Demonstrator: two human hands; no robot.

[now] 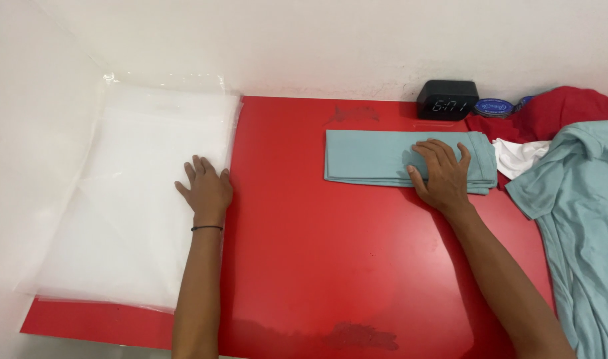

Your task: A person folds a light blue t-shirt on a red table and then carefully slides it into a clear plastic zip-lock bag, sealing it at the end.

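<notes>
The pile of clothes at the right runs off the frame edge, so the full shape of the teal shirt (580, 219) is cut off; the red garment (563, 113) and the white cloth (520, 156) are partly buried under it; a blue round object (493, 107) behind the black clock (448, 100) is too small to make out. The stack of clear plastic bags (131, 199) blends into the white wall, its far edge hard to trace.

The folded teal cloth (383, 157) is a long flat rectangle with neat layered edges, lying on the red table (317, 266) near the far wall, just in front of the clock; the right hand (443, 174) rests flat on its right part, fingers spread and pressing down, gripping nothing. The left hand (206, 189) lies palm down on the right edge of the bags, fingers loosely spread, holding nothing.
</notes>
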